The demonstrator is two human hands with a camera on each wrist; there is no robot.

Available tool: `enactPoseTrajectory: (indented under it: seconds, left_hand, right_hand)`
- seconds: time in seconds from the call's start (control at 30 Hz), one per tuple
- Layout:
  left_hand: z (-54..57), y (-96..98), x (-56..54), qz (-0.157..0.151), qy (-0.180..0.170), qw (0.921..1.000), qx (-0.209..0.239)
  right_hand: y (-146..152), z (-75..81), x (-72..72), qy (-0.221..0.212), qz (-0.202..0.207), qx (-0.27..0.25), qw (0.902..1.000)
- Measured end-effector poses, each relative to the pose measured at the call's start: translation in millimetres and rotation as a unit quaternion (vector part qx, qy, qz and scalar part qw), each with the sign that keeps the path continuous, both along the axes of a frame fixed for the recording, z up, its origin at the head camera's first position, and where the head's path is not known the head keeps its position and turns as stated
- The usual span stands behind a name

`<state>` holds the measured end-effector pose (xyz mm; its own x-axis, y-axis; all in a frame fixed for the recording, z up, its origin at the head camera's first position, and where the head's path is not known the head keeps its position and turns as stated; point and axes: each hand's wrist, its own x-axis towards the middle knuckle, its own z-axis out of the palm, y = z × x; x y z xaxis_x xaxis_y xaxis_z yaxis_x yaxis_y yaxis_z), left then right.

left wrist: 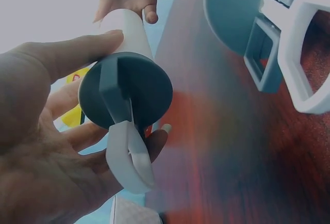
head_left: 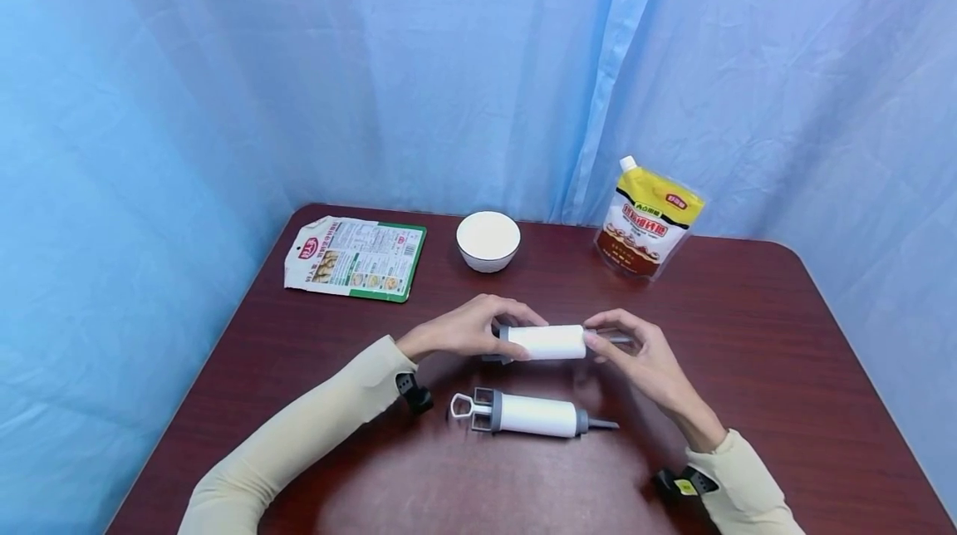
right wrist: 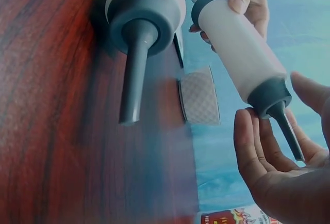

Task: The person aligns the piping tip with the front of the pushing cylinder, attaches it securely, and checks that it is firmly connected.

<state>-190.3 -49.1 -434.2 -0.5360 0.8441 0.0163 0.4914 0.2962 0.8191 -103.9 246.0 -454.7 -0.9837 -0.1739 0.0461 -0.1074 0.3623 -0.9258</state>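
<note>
A white icing syringe [head_left: 553,342] with grey end caps is held level above the table between both hands. My left hand [head_left: 478,326] grips it near the plunger end, thumb on the white barrel. In the left wrist view the white ring handle [left wrist: 126,157] sticks out of the grey cap [left wrist: 149,90]. My right hand [head_left: 656,365] holds the other end, fingertips against the grey nozzle cap [right wrist: 269,96]. Its narrow grey nozzle [right wrist: 289,131] points out past the palm. A second, matching icing syringe [head_left: 538,416] lies on the table nearer the body, ring handle leftward and nozzle rightward.
Behind the hands stands a white bowl [head_left: 488,257] with pale contents. A flat green-and-white packet [head_left: 355,257] lies at the back left. At the back right stands a yellow and brown spouted pouch [head_left: 643,223]. Blue curtains [head_left: 449,61] hang beyond the dark red table [head_left: 748,327].
</note>
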Motion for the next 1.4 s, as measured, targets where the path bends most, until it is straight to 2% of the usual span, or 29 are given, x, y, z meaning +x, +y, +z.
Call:
enactPoseTrajectory:
  seconds: [0.2,0.37,0.53,0.9,1.13,1.4]
  left_hand:
    - [2.8,-1.4,-2.8,0.002,-0.004,1.0000,-0.004]
    - [3.5,-2.6,-4.1,0.003,0.010,0.9999,-0.001]
    - [3.0,-2.5,-3.5,0.006,0.017,0.9998,0.005]
    - [5.1,-2.6,-2.3,0.007,0.014,0.9999,-0.005]
    - [0.5,-1.0,-3.0,0.007,0.015,0.9999,-0.003]
    - [-3.1,1.8,-3.0,0.026,0.018,0.9994,-0.015]
  right_hand:
    - [5,3.6,2.5,-0.003,0.018,-0.004,0.9998]
    - [7,3.0,1.9,-0.006,0.030,0.003,0.9995]
    - [6,0.0,1.1,-0.020,0.025,0.005,0.9995]
    - [6,3.2,4.2,-0.001,0.025,0.027,0.9993]
    - [5,-4.1,2.7,-0.002,0.017,0.018,0.9997]
    - [0,-8.4,1.0,-0.015,0.003,0.003,0.9999]
